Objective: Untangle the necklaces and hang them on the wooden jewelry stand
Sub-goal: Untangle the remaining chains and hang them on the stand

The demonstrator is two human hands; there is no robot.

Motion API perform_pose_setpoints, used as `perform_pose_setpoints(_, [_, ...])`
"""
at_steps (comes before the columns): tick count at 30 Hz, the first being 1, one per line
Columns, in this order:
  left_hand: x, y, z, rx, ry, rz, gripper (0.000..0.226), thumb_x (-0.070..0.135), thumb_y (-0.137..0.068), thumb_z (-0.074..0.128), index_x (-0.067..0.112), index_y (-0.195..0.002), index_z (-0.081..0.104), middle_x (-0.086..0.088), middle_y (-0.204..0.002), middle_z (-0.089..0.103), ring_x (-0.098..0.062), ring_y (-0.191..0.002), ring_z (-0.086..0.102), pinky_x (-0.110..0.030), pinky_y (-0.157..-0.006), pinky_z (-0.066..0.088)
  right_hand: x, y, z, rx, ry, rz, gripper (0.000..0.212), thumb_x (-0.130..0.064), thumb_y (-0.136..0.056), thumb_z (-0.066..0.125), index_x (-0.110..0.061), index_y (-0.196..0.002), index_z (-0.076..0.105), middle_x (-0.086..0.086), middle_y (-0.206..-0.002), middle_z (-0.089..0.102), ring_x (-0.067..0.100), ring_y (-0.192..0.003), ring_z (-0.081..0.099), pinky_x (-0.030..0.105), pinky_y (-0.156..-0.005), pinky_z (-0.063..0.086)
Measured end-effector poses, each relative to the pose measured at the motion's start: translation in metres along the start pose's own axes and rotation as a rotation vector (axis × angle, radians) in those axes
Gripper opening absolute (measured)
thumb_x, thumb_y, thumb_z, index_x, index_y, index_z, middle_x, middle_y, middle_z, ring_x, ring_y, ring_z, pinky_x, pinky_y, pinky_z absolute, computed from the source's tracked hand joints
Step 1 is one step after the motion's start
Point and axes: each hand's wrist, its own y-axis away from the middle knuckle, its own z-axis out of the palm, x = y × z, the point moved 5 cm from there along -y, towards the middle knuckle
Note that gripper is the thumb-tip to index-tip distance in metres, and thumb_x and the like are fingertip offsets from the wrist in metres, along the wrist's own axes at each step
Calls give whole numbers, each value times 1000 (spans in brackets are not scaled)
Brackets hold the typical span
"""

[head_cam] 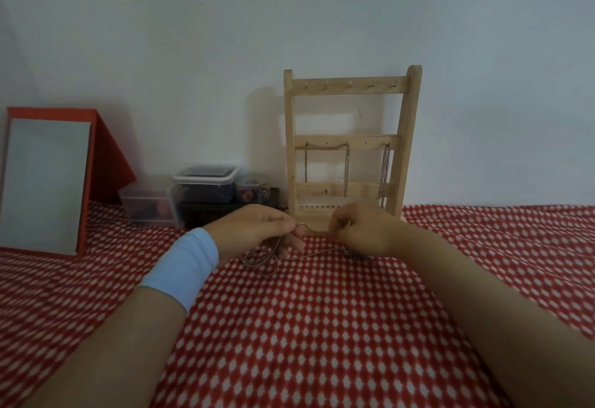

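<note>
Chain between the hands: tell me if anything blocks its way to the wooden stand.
Nothing visible stands between. The left hand and right hand pinch the chain just in front of the stand, whose top hooks are bare. The chain does trail into a tangle on the cloth, which may hold it back.

Two arms in shot. On the left wrist there's a wide, smooth pale blue fabric wristband [183, 266], sitting snug just behind the left hand [257, 227]. The right forearm [467, 285] is bare, sleeveless all the way to the right hand [363, 230].
</note>
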Motion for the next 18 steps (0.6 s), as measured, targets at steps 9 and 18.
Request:
perform_pose_setpoints(9, [2, 6, 6, -70, 249, -96, 37, 26, -106, 37, 4, -116, 64, -17, -99, 75, -22, -76, 70, -32, -73, 54, -29, 2, 13, -74, -442, -161, 18, -20, -102, 60, -15, -110, 75, 7, -88, 76, 17, -72, 67, 29, -73, 58])
perform_pose_setpoints(18, [-8, 3, -2, 55, 7, -65, 14, 14, -93, 63, 11, -104, 71, -10, -88, 77, -21, -85, 75, -33, -87, 56, -13, 0, 8, 7, -480, -15, 19, -11, -99, 59, -4, -91, 74, -13, -56, 63, -3, -46, 54, 10, -47, 41])
